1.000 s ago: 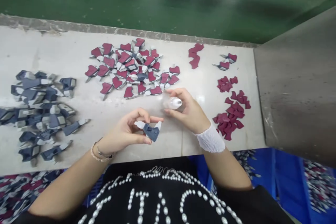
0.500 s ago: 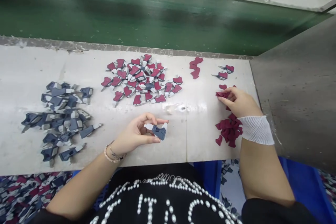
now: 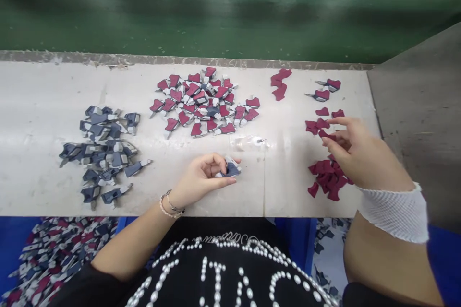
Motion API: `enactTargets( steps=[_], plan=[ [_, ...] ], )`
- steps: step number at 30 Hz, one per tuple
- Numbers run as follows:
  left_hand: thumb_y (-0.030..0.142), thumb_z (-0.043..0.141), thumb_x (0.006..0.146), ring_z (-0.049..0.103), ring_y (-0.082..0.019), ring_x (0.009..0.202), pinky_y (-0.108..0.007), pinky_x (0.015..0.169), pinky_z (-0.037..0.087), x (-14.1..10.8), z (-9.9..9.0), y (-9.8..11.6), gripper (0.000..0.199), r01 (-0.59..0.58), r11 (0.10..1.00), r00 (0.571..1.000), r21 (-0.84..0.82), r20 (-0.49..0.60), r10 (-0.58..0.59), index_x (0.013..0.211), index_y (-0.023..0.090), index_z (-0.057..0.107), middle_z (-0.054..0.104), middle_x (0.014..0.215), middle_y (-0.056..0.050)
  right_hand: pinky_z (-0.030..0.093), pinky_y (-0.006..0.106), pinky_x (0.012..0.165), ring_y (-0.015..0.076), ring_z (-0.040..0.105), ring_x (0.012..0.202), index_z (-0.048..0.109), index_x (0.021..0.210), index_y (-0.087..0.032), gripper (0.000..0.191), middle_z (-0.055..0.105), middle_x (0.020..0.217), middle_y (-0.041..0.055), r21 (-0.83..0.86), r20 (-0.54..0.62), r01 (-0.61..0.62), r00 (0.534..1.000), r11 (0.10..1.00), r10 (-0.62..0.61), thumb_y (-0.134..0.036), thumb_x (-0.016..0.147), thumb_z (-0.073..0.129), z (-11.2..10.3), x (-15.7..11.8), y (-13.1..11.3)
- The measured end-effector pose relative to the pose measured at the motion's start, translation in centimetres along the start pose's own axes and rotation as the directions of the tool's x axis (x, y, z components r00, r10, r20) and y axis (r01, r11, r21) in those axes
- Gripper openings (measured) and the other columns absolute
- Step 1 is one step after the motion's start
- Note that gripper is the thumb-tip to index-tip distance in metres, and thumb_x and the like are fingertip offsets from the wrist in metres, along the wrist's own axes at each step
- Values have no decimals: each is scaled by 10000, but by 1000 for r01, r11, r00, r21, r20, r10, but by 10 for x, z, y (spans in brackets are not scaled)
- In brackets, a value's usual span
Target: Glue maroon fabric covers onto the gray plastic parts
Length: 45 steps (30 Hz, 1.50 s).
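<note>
My left hand pinches a blue-grey and white plastic part above the front middle of the white table. At the right, the thumb and fingers of my right hand are apart around a dark red piece; the thumb tip touches or hovers over it. Loose red pieces lie just left of those fingers, and a denser heap of red pieces sits below them. A pile of parts with red faces spreads over the back middle. Blue-grey parts without red are heaped at the left.
Two red-faced parts and a few red pieces lie toward the back right. A metal panel stands at the right end. Behind runs a green surface. Blue bins holding parts are below the front edge.
My right hand's fingers have spread, and the small red pieces near them lie differently. My left hand has tilted the part it holds. The whole view has shifted slightly.
</note>
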<state>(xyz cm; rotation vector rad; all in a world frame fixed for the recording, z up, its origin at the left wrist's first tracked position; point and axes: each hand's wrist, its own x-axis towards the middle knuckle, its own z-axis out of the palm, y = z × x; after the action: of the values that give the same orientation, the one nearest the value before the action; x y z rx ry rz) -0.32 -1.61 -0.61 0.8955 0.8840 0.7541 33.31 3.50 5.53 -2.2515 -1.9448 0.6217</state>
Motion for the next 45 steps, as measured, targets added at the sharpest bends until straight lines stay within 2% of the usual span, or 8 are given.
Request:
enactTargets(
  steps=[6,11,15,18,24,31,39,45],
  plan=[
    [228,826,776,716,-210,1139,-320,955,592,-5,3,-5,404,-16,996,997,86,-68,22,938,207,457,744,1111,-91,509,390,560,295,697,708,653,866,-243,296,760,850,124,165,38,78,996,983,-85,-533,823,695,15,-10,-13],
    [193,769,830,706,-204,1159,-338,1029,568,-11,5,-10,354,-146,972,985,183,-61,159,1059,212,500,730,1146,-93,612,389,728,265,753,826,790,909,-277,269,800,912,65,464,202,156,940,872,-276,-527,855,706,31,-34,-44],
    [215,780,820,733,-205,1086,-342,990,600,-12,10,-13,335,-215,946,967,243,-79,240,1055,208,541,743,1089,-77,647,356,737,237,780,806,733,1010,-276,216,807,888,33,729,349,22,848,684,-399,-452,886,718,44,-54,-75],
    [247,804,801,747,-208,1038,-322,945,620,-11,11,-12,325,-213,929,966,303,-77,247,1041,192,591,750,1090,-87,646,328,715,229,782,792,674,908,-252,182,798,819,22,782,406,-85,822,618,-400,-410,866,753,51,-58,-92],
    [230,841,766,751,-216,1073,-307,939,636,-12,8,-18,309,-259,904,946,341,-101,309,1031,181,690,750,1179,-111,614,308,697,197,739,746,725,839,-241,141,770,802,21,772,354,-17,841,635,-408,-376,878,740,53,-52,-102],
    [154,800,801,764,-200,1050,-326,937,652,-6,11,-24,241,-394,878,900,272,-80,429,992,175,655,776,1117,-87,519,242,612,145,653,678,737,808,-233,163,734,752,-8,752,335,-10,867,659,-369,-385,856,770,51,-48,-99],
    [156,808,796,768,-190,1037,-305,932,656,-5,14,-21,253,-425,846,881,323,-67,468,1005,174,667,778,1081,-76,506,264,612,152,658,673,730,806,-226,201,741,760,-3,679,267,77,900,730,-344,-403,901,716,54,-48,-100],
    [189,844,759,775,-191,1014,-302,920,661,-4,15,-21,302,-429,832,876,352,-64,478,1008,167,674,782,1065,-76,500,266,609,151,663,678,724,793,-228,198,745,766,-4,629,260,132,893,766,-368,-377,920,693,54,-46,-101]
  ],
)
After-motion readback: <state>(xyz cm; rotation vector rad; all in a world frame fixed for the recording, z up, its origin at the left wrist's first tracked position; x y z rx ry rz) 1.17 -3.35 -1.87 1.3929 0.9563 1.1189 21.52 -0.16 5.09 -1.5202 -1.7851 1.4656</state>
